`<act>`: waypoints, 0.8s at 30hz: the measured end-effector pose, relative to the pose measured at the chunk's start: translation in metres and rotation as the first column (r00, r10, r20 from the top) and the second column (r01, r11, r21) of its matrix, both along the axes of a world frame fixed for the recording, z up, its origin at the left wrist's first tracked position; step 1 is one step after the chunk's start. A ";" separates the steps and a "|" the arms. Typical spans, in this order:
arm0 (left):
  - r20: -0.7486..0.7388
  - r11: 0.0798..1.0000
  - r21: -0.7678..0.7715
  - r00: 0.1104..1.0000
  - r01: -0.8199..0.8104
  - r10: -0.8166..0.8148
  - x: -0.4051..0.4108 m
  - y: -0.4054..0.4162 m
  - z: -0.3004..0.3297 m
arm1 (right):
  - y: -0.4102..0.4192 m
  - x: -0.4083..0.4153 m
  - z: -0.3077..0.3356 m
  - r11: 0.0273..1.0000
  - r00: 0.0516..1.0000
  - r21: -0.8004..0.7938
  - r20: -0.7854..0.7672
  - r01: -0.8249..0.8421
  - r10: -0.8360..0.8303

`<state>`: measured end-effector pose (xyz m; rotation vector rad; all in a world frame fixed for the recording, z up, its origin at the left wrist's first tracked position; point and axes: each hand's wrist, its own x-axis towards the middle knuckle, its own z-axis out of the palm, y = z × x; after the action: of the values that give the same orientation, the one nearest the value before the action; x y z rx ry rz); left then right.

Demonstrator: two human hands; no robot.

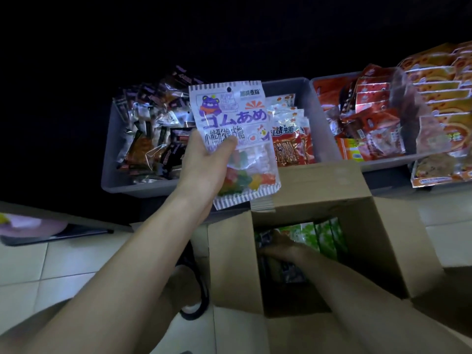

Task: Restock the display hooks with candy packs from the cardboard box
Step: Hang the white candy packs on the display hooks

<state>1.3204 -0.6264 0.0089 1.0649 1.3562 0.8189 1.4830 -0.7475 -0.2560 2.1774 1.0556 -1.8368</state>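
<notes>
The left hand [204, 162] has its thumb [224, 146] pressed across the front of a white gummy candy pack [235, 139], fingers hidden behind, holding it upright above the grey bins [324, 118] of snacks. The right hand [281, 247] reaches down inside the open cardboard box [319, 190] among green packs [321, 233]; its grip is too dark to tell.

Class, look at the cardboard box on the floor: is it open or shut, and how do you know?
Open. The cardboard box has its flaps folded outward, and the right hand reaches down inside among packs.
</notes>
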 end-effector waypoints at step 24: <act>-0.051 0.996 0.024 0.995 0.090 -0.089 0.020 -0.010 0.003 | 0.002 0.002 0.022 0.942 0.891 -0.006 0.321 -0.336 0.320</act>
<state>1.3401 -0.6366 0.0123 1.1652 1.3320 0.7505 1.4851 -0.7455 -0.2337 2.0671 1.3063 -1.2775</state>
